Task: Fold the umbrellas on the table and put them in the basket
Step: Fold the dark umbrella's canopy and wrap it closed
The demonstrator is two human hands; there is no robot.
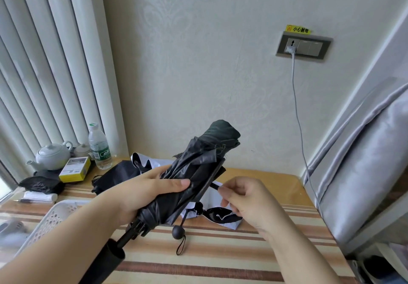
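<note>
A collapsed black umbrella (198,168) tilts up over the striped table, its handle near the bottom left. My left hand (150,191) grips its bundled canopy around the middle. My right hand (245,197) pinches the umbrella's thin black closing strap beside the canopy. Behind and under it, a second umbrella (141,166), black with a silver-white lining, lies spread on the table; its round knob and wrist loop (178,233) rest near the front. A white perforated basket (50,219) stands at the left edge, partly hidden by my left forearm.
A white teapot (53,154), a water bottle (99,149), a yellow box (75,170), a black mesh pouch (42,184) and a pen lie at the table's back left. A charger cable (298,115) hangs from the wall socket. Grey-covered furniture (364,162) borders the right.
</note>
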